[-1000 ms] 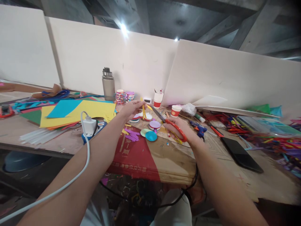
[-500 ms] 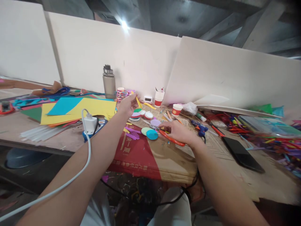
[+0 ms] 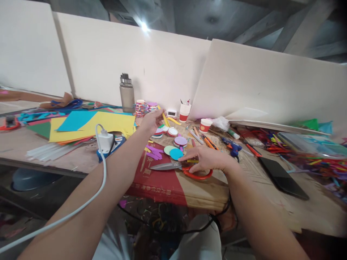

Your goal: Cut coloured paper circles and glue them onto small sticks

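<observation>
My left hand [image 3: 153,122] pinches a narrow yellow paper strip [image 3: 164,117] above the back of the cardboard. Orange-handled scissors [image 3: 169,166] lie on the red part of the cardboard [image 3: 159,186], blades pointing left. Over their handle is my right hand [image 3: 208,157], thumb and forefinger apart, the forefinger reaching to the edge of a blue paper disc [image 3: 176,154]. Whether it touches the disc is unclear. Beside that disc are a pale green disc [image 3: 168,149] and a purple-topped round piece [image 3: 180,141]. Purple strips [image 3: 154,152] lie to the left.
A water bottle [image 3: 127,94], paper cups [image 3: 205,125] and a small clock [image 3: 171,113] stand at the back. Coloured sheets [image 3: 108,124] and a plugged charger [image 3: 105,141] with a white cable lie left; a glue gun [image 3: 232,148] and black phone [image 3: 282,177] lie right.
The scissors, earlier in my right hand with blades by the purple piece, are down on the cardboard nearer me. My right fingers have spread apart. My left hand still holds the yellow strip.
</observation>
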Demonstrator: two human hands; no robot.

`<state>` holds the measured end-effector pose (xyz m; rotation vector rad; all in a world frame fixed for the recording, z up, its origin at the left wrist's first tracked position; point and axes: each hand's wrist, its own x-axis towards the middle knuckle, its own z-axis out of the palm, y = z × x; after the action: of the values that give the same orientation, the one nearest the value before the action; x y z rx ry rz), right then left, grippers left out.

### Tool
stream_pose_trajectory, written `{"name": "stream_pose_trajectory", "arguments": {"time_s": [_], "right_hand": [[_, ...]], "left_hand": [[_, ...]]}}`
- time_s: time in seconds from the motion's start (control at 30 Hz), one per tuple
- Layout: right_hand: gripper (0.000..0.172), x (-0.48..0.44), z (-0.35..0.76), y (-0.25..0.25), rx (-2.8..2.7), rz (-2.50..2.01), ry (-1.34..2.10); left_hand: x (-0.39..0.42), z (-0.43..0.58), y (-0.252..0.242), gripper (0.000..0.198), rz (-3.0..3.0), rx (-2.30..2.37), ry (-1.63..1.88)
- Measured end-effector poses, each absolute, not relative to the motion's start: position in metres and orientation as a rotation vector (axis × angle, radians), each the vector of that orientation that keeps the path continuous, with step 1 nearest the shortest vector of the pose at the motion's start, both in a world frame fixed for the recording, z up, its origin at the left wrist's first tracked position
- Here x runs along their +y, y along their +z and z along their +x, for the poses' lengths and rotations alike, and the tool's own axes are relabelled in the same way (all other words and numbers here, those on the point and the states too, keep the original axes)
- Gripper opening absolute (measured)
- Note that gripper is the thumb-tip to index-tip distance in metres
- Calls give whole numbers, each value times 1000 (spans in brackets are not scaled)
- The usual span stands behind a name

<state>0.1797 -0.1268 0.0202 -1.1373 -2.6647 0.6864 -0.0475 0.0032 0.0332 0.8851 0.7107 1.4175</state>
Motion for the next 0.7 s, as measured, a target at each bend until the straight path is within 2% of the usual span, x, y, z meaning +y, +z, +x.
{"name": "stream_pose_trajectory", "arguments": {"time_s": [0.23, 0.4, 0.53, 0.7], "right_hand": [[38, -131, 179, 22, -2565, -1164, 770], [23, -133, 178, 23, -2489, -1226, 858], [18, -132, 175, 24, -2470, -1247, 593], [18, -126, 167, 23, -1984, -1222, 155]], "left_hand": [[5, -39, 21, 22, 1136, 665, 1301], [-1, -32, 20, 18, 1177, 645, 1277], [1, -29, 18, 16, 1150, 621, 1248], [1, -26, 16, 18, 1102, 548, 1077]]}}
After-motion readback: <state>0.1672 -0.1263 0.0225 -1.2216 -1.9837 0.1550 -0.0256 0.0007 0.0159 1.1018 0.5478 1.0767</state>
